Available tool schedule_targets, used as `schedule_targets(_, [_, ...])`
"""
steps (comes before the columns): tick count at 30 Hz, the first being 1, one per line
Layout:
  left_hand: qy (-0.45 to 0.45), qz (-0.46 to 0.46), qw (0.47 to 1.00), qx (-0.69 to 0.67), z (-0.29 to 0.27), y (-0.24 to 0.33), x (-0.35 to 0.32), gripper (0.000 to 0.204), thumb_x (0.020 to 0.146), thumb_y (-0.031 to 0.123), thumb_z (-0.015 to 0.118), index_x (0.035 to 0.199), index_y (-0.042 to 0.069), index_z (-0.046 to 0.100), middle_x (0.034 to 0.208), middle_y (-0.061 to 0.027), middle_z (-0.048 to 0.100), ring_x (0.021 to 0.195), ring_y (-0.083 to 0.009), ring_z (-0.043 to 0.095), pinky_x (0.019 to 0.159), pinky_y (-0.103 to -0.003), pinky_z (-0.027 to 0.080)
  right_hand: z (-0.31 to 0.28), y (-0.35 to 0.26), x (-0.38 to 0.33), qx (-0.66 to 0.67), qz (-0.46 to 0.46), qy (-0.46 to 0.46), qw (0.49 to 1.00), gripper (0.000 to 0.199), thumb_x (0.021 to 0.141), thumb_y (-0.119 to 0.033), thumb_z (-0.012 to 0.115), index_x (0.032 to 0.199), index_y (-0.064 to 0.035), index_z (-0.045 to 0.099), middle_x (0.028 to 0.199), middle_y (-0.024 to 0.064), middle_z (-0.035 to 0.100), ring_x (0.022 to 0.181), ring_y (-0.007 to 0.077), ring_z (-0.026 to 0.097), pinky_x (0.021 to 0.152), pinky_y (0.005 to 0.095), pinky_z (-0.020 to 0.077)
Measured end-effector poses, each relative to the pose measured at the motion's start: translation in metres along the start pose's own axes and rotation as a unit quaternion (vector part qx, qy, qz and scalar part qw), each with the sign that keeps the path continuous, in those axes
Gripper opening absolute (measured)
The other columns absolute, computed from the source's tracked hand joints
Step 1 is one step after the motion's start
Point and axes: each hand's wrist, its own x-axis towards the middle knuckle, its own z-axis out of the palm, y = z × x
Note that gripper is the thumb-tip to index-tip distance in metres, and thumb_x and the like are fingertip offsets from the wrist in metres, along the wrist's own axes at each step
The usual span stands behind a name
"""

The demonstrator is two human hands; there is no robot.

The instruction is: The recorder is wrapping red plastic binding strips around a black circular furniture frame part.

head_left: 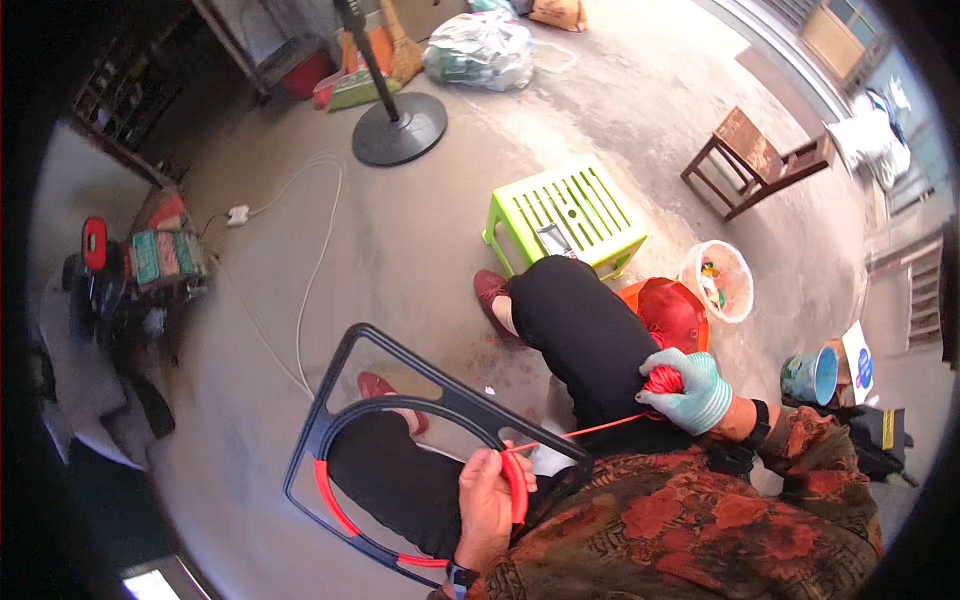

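Across my lap lies a black frame (340, 370) with a round inner ring, parts of which are wrapped in red cord. My bare left hand (486, 500) grips this ring at its right side, thumb and fingers closed beside a red-wrapped stretch (517, 487). From there a thin red cord (600, 427) runs taut to my right hand (697, 392). That hand wears a pale mint-green glove and is closed around a bundle of red cord (663, 380). Just beyond it, an orange-red bag (672, 308) with more red material inside rests by my right knee.
A green plastic stool (570, 210) with a small flat object on it stands ahead. To its right are a white bucket (716, 281) and a wooden chair (750, 160). A black round stand base (399, 129) and a white cable (335, 215) lie ahead left. A blue bin (810, 376) stands at right.
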Motion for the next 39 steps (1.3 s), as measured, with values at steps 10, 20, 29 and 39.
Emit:
schedule_targets(10, [-0.042,-0.063,0.997,0.027,0.022,-0.005,0.022,0.021,0.092,0.019,0.048,0.099,0.000,0.055,0.080,-0.0157,0.061,0.066,-0.0227,0.058,0.060,-0.034,0.050,-0.013,0.014,-0.033,0.003,0.062,0.031,0.998,0.031,0.065,-0.011,0.077,0.088,-0.0039,0.057,0.076,0.0130,0.063,0.067,0.0263,0.064,0.062,0.0300,0.0502])
schedule_targets(20, [-0.015,-0.013,0.995,0.103,0.052,-0.025,0.018,0.020,0.091,0.018,0.049,0.096,0.000,0.055,0.075,-0.0149,0.062,0.058,-0.0193,0.060,0.054,-0.030,0.052,-0.016,0.057,-0.050,0.081,0.003,0.096,0.992,0.031,0.066,-0.012,0.077,0.089,-0.0038,0.057,0.077,0.0129,0.064,0.069,0.0254,0.065,0.061,0.0307,0.0503])
schedule_targets(29, [-0.053,0.000,0.989,0.141,0.060,-0.028,0.005,0.015,0.090,0.017,0.050,0.089,0.002,0.053,0.075,-0.0143,0.061,0.061,-0.0189,0.060,0.056,-0.030,0.052,-0.014,0.060,-0.057,0.100,-0.005,0.108,0.989,0.033,0.067,-0.020,0.077,0.089,-0.0054,0.058,0.071,0.0136,0.062,0.064,0.0286,0.063,0.057,0.0322,0.0495])
schedule_targets(39, [-0.074,-0.002,0.990,0.116,0.054,-0.029,0.003,0.019,0.090,0.019,0.051,0.092,0.001,0.055,0.073,-0.0134,0.060,0.060,-0.0205,0.059,0.054,-0.031,0.050,-0.009,0.053,-0.058,0.060,-0.015,0.118,0.991,0.036,0.068,-0.024,0.075,0.092,-0.0050,0.057,0.073,0.0165,0.061,0.066,0.0306,0.063,0.058,0.0348,0.0490])
